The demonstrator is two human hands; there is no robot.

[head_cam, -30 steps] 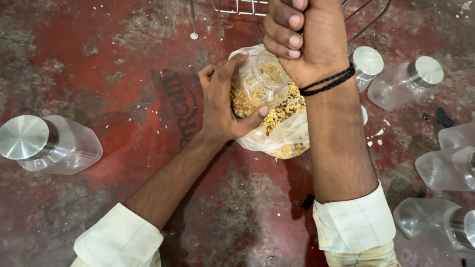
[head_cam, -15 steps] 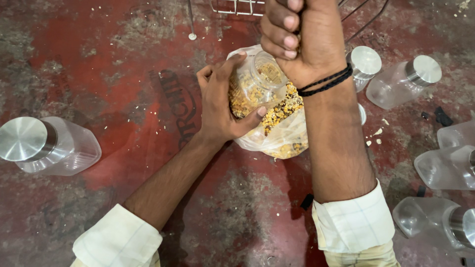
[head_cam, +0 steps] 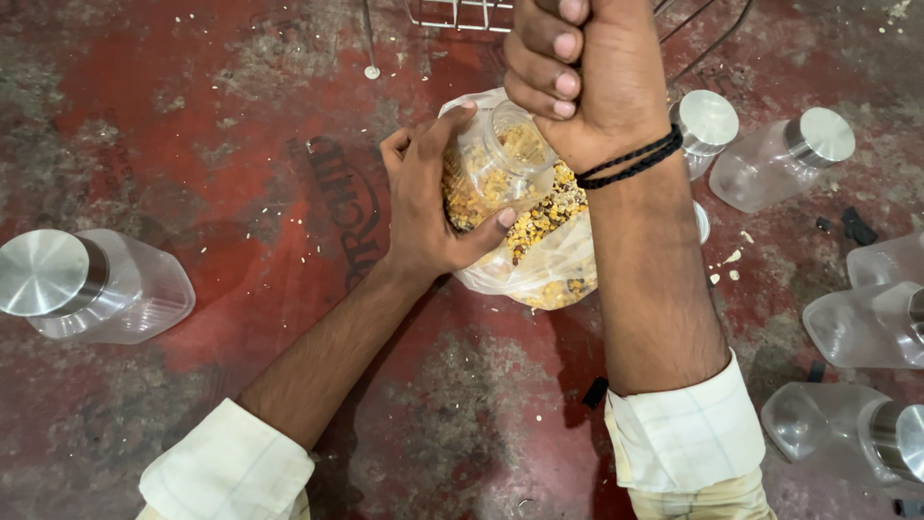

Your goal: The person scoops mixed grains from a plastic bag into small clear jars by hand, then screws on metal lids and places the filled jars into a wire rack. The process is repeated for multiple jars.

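My left hand [head_cam: 428, 207] wraps around a clear plastic jar [head_cam: 496, 169] that is tilted inside a clear plastic bag [head_cam: 553, 265] of mixed yellow and brown lentils. The jar holds some of the lentils and its open mouth points up and to the right. My right hand [head_cam: 587, 67] is a closed fist above the bag, gripping the bunched top of the bag, with a black thread band on the wrist. The bag rests on the worn red floor [head_cam: 241, 144].
A capped clear jar [head_cam: 91, 281] lies on its side at the left. Several more clear jars with silver lids [head_cam: 784, 159] lie at the right, some cut off by the edge [head_cam: 861, 327]. A wire rack [head_cam: 462, 14] stands at the top. Spilled grains dot the floor.
Almost nothing has changed; both hands keep their hold and the view has shifted very slightly.
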